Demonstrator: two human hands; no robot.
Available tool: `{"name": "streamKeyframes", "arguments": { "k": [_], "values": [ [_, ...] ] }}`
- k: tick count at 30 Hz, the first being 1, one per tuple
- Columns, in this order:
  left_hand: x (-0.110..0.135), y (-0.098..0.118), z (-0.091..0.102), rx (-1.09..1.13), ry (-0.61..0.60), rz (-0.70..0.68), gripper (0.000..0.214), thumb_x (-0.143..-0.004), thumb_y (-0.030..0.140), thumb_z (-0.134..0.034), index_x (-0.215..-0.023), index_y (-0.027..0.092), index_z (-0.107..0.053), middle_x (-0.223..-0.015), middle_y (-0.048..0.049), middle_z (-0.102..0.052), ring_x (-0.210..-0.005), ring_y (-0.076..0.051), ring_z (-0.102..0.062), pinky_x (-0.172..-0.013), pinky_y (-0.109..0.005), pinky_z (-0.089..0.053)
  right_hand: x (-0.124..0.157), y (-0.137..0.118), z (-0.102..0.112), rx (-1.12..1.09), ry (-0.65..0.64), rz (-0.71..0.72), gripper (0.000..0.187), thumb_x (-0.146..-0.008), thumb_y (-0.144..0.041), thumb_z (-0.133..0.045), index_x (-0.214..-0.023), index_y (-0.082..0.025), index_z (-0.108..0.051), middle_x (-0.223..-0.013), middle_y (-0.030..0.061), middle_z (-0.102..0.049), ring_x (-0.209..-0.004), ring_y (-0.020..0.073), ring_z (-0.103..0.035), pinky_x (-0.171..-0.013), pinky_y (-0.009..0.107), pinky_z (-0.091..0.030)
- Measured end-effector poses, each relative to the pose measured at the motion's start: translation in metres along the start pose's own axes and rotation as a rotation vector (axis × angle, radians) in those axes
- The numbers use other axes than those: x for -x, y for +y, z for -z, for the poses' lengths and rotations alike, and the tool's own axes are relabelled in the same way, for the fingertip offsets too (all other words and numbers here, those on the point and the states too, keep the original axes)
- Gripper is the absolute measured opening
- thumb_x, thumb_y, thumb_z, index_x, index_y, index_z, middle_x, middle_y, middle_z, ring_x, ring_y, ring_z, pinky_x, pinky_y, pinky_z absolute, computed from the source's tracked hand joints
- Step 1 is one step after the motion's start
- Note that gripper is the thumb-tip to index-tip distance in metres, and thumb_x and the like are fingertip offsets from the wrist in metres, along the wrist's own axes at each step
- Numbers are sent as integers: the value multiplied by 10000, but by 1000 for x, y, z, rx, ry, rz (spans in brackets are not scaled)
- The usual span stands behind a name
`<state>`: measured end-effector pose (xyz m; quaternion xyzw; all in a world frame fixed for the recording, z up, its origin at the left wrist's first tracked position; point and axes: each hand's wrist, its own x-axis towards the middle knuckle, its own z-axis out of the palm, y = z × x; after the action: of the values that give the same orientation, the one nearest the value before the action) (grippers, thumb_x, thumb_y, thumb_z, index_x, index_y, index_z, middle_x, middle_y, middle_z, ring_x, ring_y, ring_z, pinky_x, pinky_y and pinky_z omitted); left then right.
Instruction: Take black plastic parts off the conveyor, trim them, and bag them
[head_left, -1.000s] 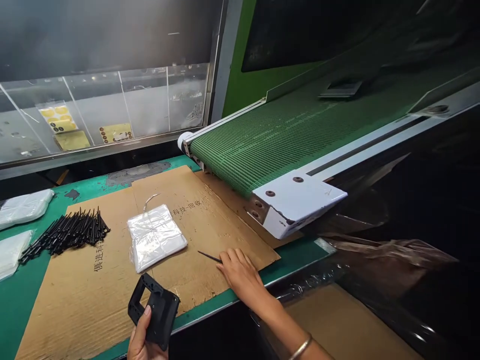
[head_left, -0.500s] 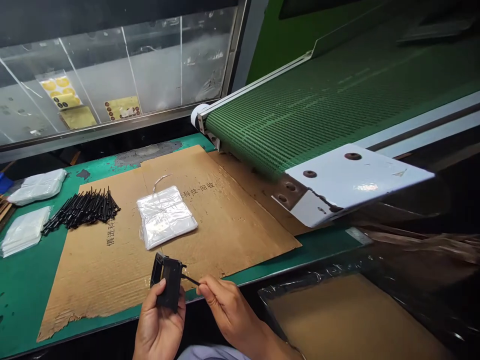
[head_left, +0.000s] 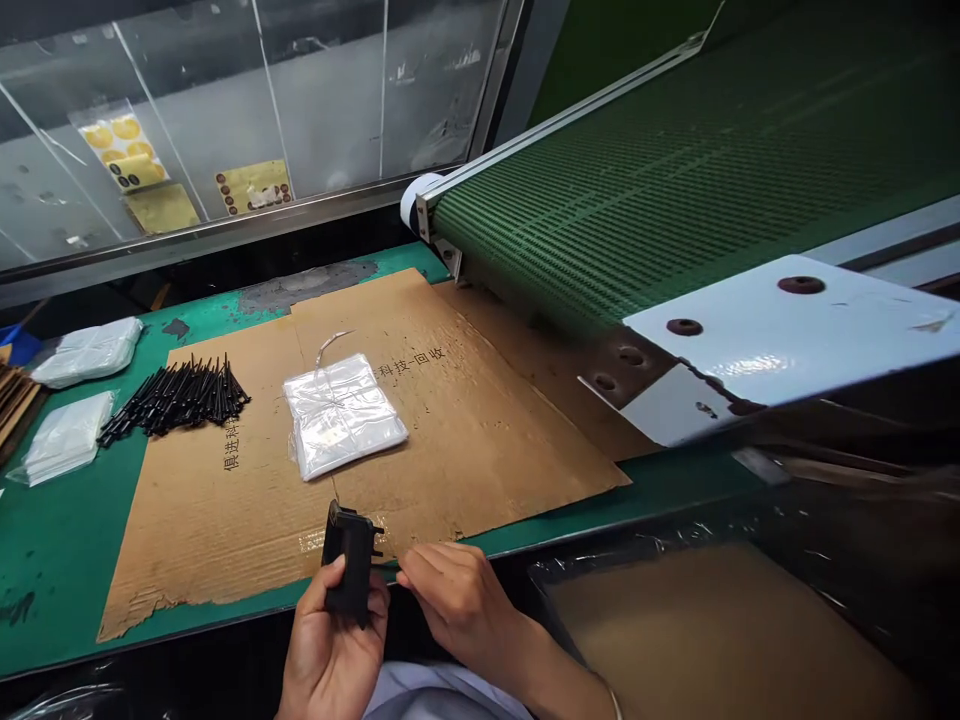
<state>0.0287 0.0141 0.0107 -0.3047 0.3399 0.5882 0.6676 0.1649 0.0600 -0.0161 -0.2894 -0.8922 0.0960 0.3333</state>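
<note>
My left hand (head_left: 334,635) is closed around a black rectangular plastic housing (head_left: 351,570), held upright near the table's front edge. Short pegs stick out from the housing's right side. Just right of it, my right hand (head_left: 459,595) is pinched shut, knuckles up. A thin black rod (head_left: 387,567) shows faintly between its fingertips and the housing; most of it is hidden. Beyond the hands, a tied stack of clear plastic bags (head_left: 345,415) lies on a cardboard sheet (head_left: 480,450). A heap of black rods (head_left: 180,395) lies to its left.
Two more stacks of plastic bags (head_left: 71,435) are on the green table (head_left: 52,570) at the left. A green conveyor belt (head_left: 600,220) with a white end plate (head_left: 810,330) overhangs the right side. At the lower right is a plastic-lined box (head_left: 720,640).
The view has shifted, with the table scene sliding slightly right and up. The housing has turned more edge-on. The rod at my right fingertips shows less clearly and lies lower against the housing.
</note>
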Motion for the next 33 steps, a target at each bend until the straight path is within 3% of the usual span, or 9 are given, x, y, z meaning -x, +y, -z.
{"name": "streamKeyframes", "arguments": {
  "k": [3,6,9,11,16,23,27,33],
  "values": [
    [0,-1,5,-50,-36,64,223,-784,61,-402,-625,94,-554,-582,-62,-568,-515,-91,-523,-444,-167,-424,-3,11,1,0,1,-54,348,-917,-151,-273,-599,-189,-408,-488,-21,-459,-444,111,-415,-466,256,-245],
    [-3,2,14,-236,-63,144,86,-665,40,-532,-601,94,-554,-549,-62,-586,-476,-101,-524,-409,-170,-406,-5,20,3,-87,-66,-146,325,-934,-198,-262,-663,-186,-440,-505,-22,-484,-457,114,-444,-462,244,-263],
    [-6,7,20,-361,-88,95,86,-575,82,-643,-626,95,-576,-536,-51,-602,-460,-123,-530,-357,-173,-371,-5,22,8,-258,-131,-191,274,-944,-230,-245,-824,-173,-485,-608,-5,-548,-526,114,-486,-504,221,-323],
    [-8,11,20,-388,-104,32,119,-556,110,-678,-627,99,-582,-535,-43,-601,-454,-121,-520,-354,-177,-369,-5,19,12,-284,-132,-156,269,-941,-223,-244,-855,-168,-493,-666,15,-565,-580,123,-491,-545,227,-346],
    [-7,14,16,-409,-189,-21,148,-571,40,-671,-691,101,-608,-606,-44,-622,-508,-91,-534,-479,-176,-444,-2,5,13,-160,-46,-29,333,-928,-192,-243,-692,-164,-475,-586,11,-493,-522,126,-416,-508,254,-302],
    [-11,8,18,-511,-305,-123,137,-652,49,-602,-759,123,-648,-554,2,-568,-439,-70,-485,-415,-159,-420,-8,-3,13,8,-25,122,387,-922,-181,-256,-606,-165,-480,-522,-8,-452,-479,120,-380,-486,267,-257],
    [-7,5,15,-534,-305,-141,183,-670,76,-603,-837,122,-660,-555,8,-556,-462,-67,-491,-438,-147,-424,-11,-4,15,36,-5,155,403,-915,-179,-274,-560,-169,-466,-485,-18,-431,-442,112,-352,-461,267,-225],
    [-5,5,13,-573,-270,-158,217,-590,54,-659,-796,118,-669,-509,27,-521,-395,-45,-422,-391,-143,-386,-8,-2,18,14,-43,208,422,-919,-202,-292,-527,-176,-448,-454,-27,-431,-416,104,-364,-432,264,-213]
  ]
}}
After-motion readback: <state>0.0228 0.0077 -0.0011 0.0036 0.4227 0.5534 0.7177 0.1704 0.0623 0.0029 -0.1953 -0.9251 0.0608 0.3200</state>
